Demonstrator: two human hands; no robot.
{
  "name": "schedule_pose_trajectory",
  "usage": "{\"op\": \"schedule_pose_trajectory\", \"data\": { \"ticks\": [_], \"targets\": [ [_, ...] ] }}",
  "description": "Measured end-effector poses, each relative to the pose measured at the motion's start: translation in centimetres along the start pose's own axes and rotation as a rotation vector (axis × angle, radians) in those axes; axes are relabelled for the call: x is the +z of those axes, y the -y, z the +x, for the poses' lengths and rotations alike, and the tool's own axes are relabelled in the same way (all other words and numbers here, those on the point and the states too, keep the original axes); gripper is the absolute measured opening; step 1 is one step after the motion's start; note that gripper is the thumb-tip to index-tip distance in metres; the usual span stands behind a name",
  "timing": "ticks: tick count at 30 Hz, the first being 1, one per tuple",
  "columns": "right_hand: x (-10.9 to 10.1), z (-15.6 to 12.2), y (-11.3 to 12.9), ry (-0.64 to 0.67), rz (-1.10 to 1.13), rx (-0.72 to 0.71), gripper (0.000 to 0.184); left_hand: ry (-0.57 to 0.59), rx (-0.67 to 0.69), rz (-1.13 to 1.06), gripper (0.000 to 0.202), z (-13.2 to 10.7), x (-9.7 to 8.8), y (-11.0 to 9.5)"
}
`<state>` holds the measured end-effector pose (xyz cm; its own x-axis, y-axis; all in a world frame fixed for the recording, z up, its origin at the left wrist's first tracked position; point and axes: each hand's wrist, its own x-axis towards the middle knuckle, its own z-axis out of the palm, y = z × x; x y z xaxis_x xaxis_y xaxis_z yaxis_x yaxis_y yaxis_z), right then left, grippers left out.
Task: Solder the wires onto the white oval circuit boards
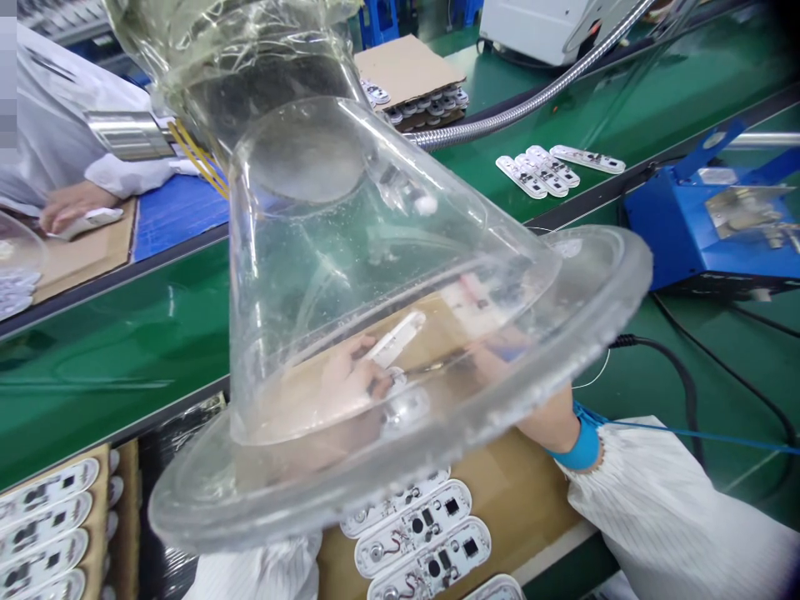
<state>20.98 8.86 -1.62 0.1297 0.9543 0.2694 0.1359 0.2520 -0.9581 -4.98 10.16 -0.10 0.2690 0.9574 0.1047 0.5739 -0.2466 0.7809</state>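
A green desk (600,117) runs behind our workspace, with a co-worker's hand (78,208) at far left and a blue device (706,237) at right, cut off by the frame. A clear funnel hood (350,275) covers much of our view, blurring both hands. Through it, we see the left grip (353,375) pinching a slim white piece (400,337), tilted above a brown cardboard sheet (531,479). The right grip (497,350) is closed around a thin dark tool (437,364); we can't make out its tip. White boards (428,542) lie nearer us, partly hidden by the rim.
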Motion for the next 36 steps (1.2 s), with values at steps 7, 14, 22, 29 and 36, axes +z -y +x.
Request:
{"op": "schedule_pose_trajectory", "data": {
  "ticks": [7, 14, 22, 29, 36],
  "targets": [
    [-0.11, -0.18, -0.24, 0.034, 0.029, 0.022, 0.01, 0.059, 0.02, 0.097, 0.012, 0.04, -0.21, -0.28],
    [-0.04, -0.23, -0.17, 0.028, 0.008, 0.046, 0.009, 0.076, 0.05, 0.212, 0.014, 0.09, -0.09, -0.53],
    [0.13, -0.04, 0.29, 0.005, -0.03, 0.017, 0.01, 0.07, 0.045, 0.248, 0.011, -0.02, 0.03, -0.32],
    [0.22, 0.12, 0.45, 0.017, 0.011, -0.012, 0.012, 0.086, 0.036, 0.232, 0.011, 0.0, -0.19, -0.39],
    [0.33, 0.14, 0.37, 0.004, 0.037, -0.068, 0.015, 0.08, 0.045, 0.224, 0.011, 0.03, -0.04, -0.39]
  ]
}}
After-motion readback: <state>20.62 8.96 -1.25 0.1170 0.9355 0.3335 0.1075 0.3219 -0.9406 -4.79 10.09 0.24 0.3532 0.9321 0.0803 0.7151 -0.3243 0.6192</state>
